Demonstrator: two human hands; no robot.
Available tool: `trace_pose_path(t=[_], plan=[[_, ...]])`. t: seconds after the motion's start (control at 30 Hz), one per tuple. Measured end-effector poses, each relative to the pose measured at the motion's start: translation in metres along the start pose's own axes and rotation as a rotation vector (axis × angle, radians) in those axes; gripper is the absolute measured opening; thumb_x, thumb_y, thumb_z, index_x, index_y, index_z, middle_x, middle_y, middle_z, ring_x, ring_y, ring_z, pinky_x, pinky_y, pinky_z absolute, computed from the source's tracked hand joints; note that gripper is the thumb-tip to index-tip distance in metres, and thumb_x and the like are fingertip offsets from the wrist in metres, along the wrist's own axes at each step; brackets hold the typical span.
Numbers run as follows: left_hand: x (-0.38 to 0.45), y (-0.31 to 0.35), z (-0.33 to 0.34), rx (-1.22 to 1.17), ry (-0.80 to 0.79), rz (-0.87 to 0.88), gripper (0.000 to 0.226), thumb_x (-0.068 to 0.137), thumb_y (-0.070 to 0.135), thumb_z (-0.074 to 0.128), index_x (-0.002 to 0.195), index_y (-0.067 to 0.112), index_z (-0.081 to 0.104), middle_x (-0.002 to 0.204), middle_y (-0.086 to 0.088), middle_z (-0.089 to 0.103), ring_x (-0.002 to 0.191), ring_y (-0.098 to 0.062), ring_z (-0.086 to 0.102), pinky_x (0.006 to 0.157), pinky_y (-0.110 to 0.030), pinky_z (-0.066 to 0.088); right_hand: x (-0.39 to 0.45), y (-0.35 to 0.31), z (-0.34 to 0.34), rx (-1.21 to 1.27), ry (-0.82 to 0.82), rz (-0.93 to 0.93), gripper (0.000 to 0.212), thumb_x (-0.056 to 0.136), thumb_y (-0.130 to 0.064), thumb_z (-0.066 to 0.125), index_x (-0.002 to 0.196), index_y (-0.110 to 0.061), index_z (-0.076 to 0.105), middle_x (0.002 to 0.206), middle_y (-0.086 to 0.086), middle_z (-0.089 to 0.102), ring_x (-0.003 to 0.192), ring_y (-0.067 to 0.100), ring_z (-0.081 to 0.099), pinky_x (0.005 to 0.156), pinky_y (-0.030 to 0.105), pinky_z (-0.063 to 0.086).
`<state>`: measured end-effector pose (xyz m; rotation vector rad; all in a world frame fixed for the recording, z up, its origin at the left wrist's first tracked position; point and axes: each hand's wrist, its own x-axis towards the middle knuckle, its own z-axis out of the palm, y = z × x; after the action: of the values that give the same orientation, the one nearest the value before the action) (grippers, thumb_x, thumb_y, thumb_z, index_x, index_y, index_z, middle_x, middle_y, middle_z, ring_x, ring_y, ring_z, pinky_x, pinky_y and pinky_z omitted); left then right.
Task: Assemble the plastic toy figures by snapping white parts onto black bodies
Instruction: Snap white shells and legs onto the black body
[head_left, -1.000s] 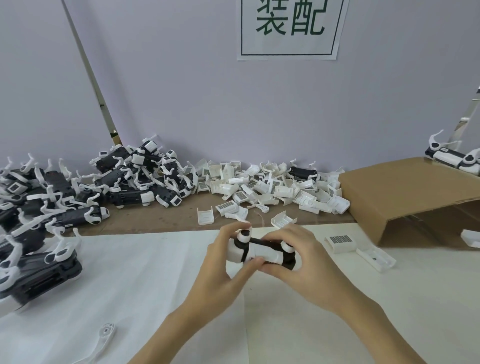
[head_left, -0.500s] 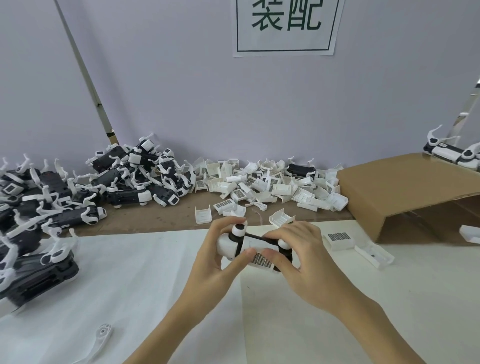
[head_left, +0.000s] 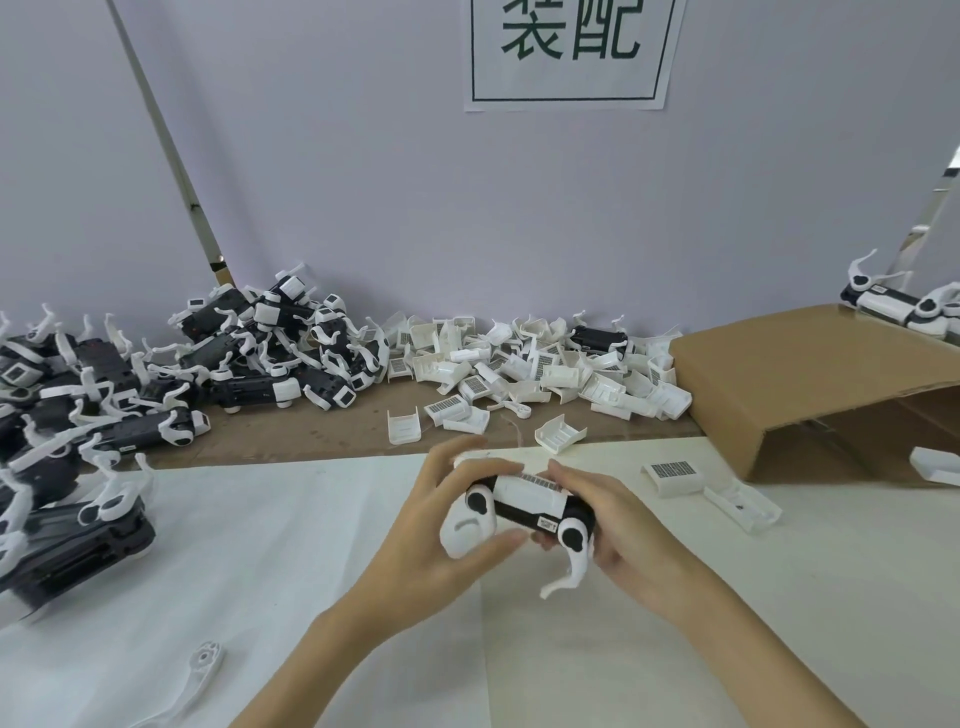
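Both my hands grip one figure (head_left: 524, 512) above the counter (head_left: 260, 545): left hand (head_left: 441, 540) clenched round its white end, right hand (head_left: 618, 525) grasping the other end, fingers over the white cover. To seat that cover well, I'd press evenly along it and keep the body from twisting. Loose white parts (head_left: 545, 369) lie beyond, finished figures (head_left: 156, 395) on my left, a cardboard box (head_left: 810, 384) on the right. Nothing blocks me.

Black toy body (head_left: 524, 512) with white cover (head_left: 527, 487), horizontal
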<state>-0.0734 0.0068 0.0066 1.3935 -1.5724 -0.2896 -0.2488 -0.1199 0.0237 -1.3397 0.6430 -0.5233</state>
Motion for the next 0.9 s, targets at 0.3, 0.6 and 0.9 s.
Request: trace_pose_path(t=[0.3, 0.6, 0.9], plan=[[0.004, -0.001, 0.005, -0.13, 0.279, -0.204, 0.027, 0.09, 0.021, 0.083, 0.106, 0.041, 0.074, 0.11, 0.007, 0.061, 0.099, -0.015, 0.063, 0.071, -0.021, 0.051, -0.009, 0.013, 0.011, -0.776, 0.06, -0.53, 0.041, 0.097, -0.03, 0.073, 0.136, -0.033, 0.063, 0.129, -0.024, 0.064, 0.124, -0.003, 0.057, 0.1, 0.013, 0.042], [0.003, 0.005, 0.01, -0.115, 0.279, -0.132, 0.025, 0.084, 0.046, 0.076, 0.108, 0.041, 0.071, 0.109, 0.009, 0.062, 0.1, -0.022, 0.065, 0.074, -0.031, 0.056, -0.01, 0.015, 0.018, -0.999, 0.284, -0.732, 0.033, 0.089, -0.021, 0.081, 0.119, -0.026, 0.067, 0.113, -0.023, 0.066, 0.117, 0.0, 0.046, 0.099, 0.019, 0.043], [0.001, 0.017, 0.018, 0.038, 0.318, 0.096, 0.05, 0.091, 0.03, 0.081, 0.138, 0.026, 0.063, 0.123, 0.015, 0.071, 0.115, -0.013, 0.07, 0.097, -0.025, 0.054, -0.003, 0.02, 0.009, -0.797, 0.208, -0.59, 0.041, 0.094, -0.018, 0.075, 0.121, -0.043, 0.056, 0.101, -0.02, 0.071, 0.096, 0.001, 0.066, 0.077, 0.015, 0.049]])
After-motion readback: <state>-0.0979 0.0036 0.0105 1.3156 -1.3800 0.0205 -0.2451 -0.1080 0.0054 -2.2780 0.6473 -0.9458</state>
